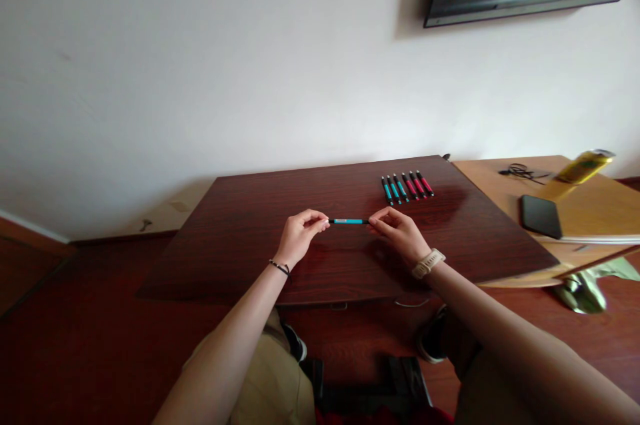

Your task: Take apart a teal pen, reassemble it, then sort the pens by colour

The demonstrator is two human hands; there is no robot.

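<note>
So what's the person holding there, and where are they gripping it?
A blue pen, held level above the table: left hand pinches one end, right hand the other.

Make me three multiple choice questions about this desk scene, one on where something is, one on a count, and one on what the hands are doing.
1. Where does the row of pens lie on the dark table?
A. near the far right corner
B. at the near left edge
C. on the floor

2. How many pens in that row are red?
A. one
B. three
C. six

3. How is the blue pen held?
A. lying loose on the table
C. in one fist
B. pinched at each end by the left hand and the right hand

Answers: 1 A, the row sits toward the far right; 2 B, three red beside three blue; 3 B, fingertips grip both ends.
</note>
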